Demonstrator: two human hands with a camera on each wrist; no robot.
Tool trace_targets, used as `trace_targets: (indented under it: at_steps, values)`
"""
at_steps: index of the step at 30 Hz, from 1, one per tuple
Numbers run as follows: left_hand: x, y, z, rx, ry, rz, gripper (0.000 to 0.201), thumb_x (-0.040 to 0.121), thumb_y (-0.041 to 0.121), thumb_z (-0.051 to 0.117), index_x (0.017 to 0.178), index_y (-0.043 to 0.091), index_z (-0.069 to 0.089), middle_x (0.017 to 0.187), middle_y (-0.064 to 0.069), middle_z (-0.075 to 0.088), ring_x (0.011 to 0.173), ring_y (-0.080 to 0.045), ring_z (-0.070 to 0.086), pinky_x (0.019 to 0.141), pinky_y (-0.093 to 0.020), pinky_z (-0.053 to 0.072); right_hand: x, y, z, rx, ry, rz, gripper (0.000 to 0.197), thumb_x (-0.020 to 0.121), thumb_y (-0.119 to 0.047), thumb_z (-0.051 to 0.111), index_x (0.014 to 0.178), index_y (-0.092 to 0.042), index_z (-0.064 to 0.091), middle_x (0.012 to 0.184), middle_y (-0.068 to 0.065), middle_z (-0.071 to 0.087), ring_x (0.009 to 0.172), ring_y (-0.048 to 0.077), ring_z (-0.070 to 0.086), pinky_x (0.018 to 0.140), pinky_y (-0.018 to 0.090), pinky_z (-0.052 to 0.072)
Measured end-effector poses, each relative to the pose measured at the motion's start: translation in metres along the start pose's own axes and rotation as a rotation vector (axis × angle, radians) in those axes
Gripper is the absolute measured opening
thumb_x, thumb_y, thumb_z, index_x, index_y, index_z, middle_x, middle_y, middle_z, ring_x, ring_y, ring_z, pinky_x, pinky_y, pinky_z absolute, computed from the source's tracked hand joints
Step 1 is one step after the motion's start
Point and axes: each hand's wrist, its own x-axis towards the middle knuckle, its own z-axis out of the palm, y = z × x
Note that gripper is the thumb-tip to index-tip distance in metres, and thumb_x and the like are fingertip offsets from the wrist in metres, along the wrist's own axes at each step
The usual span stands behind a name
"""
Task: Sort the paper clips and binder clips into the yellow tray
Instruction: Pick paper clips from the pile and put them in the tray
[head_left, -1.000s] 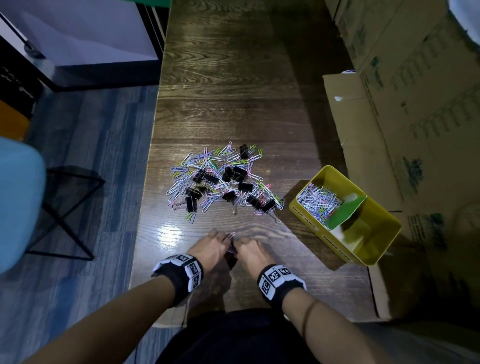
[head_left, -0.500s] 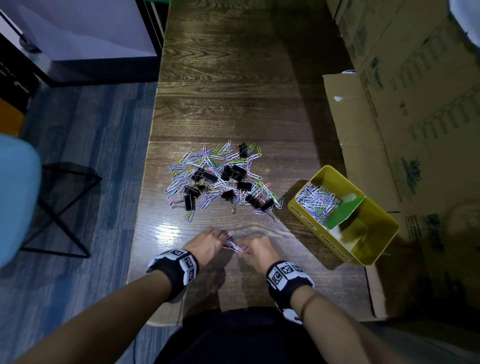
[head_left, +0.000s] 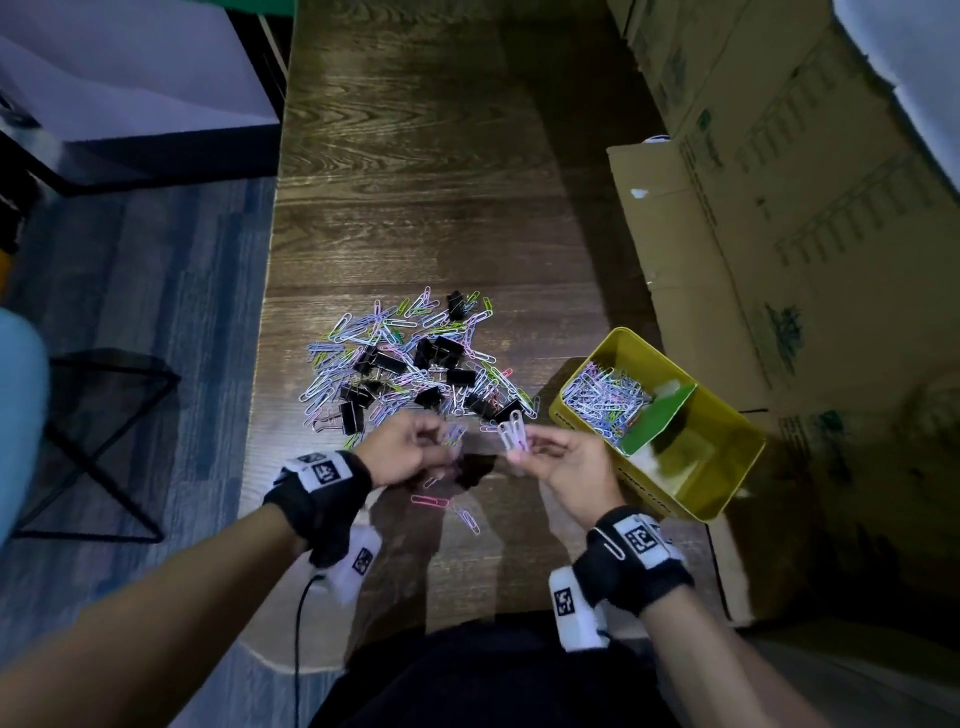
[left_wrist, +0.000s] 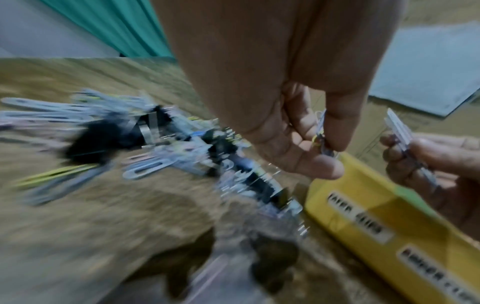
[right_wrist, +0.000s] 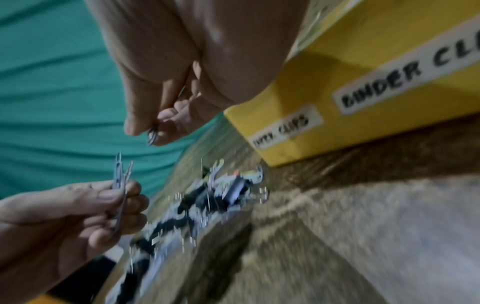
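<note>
Head view: your right hand (head_left: 563, 462) pinches a few pale paper clips (head_left: 513, 435) upright between thumb and fingertips, and your left hand (head_left: 410, 449), just beside it, pinches a smaller bunch of clips (head_left: 455, 435). Both hands are raised over the wooden table (head_left: 415, 182). Just beyond them lies the mixed pile of paper clips and black binder clips (head_left: 415, 364). Right of your right-hand grip sits the yellow tray (head_left: 727, 493), with paper clips in its far compartment.
</note>
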Motion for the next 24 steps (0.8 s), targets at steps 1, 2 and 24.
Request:
trace_targets:
  at_steps: [1,2,24]
  values:
    - [0.006,0.018,0.004,-0.042,-0.036,0.04,0.019,0.079,0.012,0.071,0.073,0.002,0.056,0.063,-0.009,0.064,0.057,-0.02,0.059,0.068,-0.037,0.044,0.001,-0.005,-0.009,0.036,0.039,-0.033,0.034,0.07,0.008,0.075,0.103,0.001,0.068,0.08,0.003,0.072,0.067,0.006,0.066,0.065,0.019,0.055]
    - [0.013,0.037,0.01,-0.057,-0.071,0.091,0.02,0.078,0.013,0.071,0.07,0.003,0.055,0.065,-0.014,0.062,0.057,-0.02,0.059,0.067,-0.037,0.043,0.001,-0.014,-0.019,0.078,0.08,-0.064,0.031,0.071,0.008,0.074,0.101,0.0,0.069,0.076,-0.002,0.073,0.065,0.003,0.065,0.064,0.017,0.055]
    - [0.083,0.132,0.07,0.034,0.01,0.154,0.012,0.084,0.008,0.065,0.095,0.005,0.07,0.075,-0.007,0.071,0.06,-0.01,0.063,0.067,-0.03,0.057,0.058,-0.053,-0.09,-0.635,0.302,-0.111,0.047,0.077,-0.022,0.077,0.12,-0.01,0.063,0.114,0.008,0.069,0.102,0.016,0.065,0.096,0.034,0.051]
